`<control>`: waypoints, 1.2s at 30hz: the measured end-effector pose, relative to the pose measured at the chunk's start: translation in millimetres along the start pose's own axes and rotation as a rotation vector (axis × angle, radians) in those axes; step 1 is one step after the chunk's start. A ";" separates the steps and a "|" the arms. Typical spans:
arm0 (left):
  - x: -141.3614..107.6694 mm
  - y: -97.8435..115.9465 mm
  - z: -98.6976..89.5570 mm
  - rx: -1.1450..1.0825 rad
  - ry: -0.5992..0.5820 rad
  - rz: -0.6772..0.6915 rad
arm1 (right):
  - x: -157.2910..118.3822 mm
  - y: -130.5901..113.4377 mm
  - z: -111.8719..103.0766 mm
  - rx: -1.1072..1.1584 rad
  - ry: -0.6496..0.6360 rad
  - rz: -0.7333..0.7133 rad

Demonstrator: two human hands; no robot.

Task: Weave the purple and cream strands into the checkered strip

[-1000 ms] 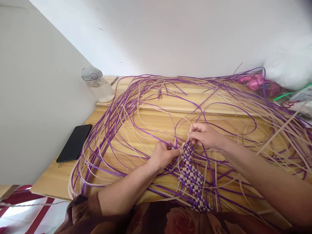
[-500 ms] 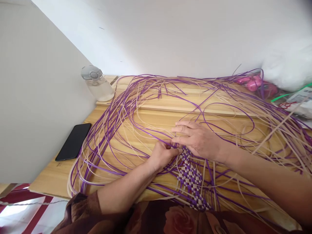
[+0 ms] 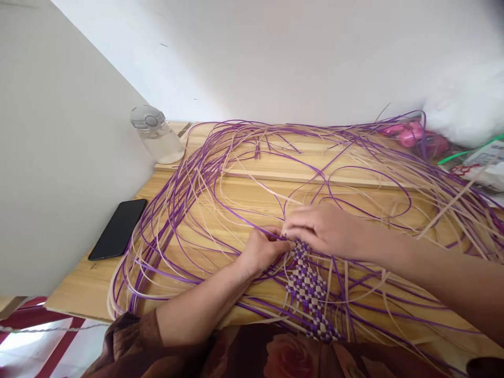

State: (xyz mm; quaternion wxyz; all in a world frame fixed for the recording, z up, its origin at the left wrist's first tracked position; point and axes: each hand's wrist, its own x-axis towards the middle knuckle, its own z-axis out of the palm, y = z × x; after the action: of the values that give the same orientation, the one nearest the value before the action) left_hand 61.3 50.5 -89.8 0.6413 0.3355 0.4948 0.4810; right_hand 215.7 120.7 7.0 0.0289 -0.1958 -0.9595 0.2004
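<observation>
A narrow piece of purple and beige checkered weaving (image 3: 307, 281) lies in front of me, with long loose strips fanning out from both sides. My left hand (image 3: 263, 251) is closed at its upper left edge, thumb and index finger pinching the weave and some strips. Just right of it, my right hand (image 3: 321, 228) is over the top end of the weave. Its fingers are curled together, slightly blurred, around strip ends; a beige strip (image 3: 268, 186) runs up and left from it. The exact fingertip hold is hidden.
Bundled purple and beige strips (image 3: 173, 194) arc around the wooden table (image 3: 244, 199). A black phone (image 3: 118, 230) lies at the left edge, with a clear water bottle (image 3: 159, 136) behind it. Plastic bags and a pink item (image 3: 409, 135) sit at the back right, against the wall.
My right hand's fingers, stretched out before, have curled in at the top of the weave. A beige strip now arches up behind that hand. My left hand keeps its pinch.
</observation>
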 end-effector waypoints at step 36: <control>-0.9 5.3 -3.9 0.185 -0.016 -0.061 | -33.6 -3.5 87.1 0.562 0.218 0.664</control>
State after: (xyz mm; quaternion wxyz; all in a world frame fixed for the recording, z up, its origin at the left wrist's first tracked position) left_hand 56.0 51.1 -85.9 0.6256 0.3821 0.5420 0.4109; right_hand 233.8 72.2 -70.8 0.1160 -0.4977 -0.7443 0.4300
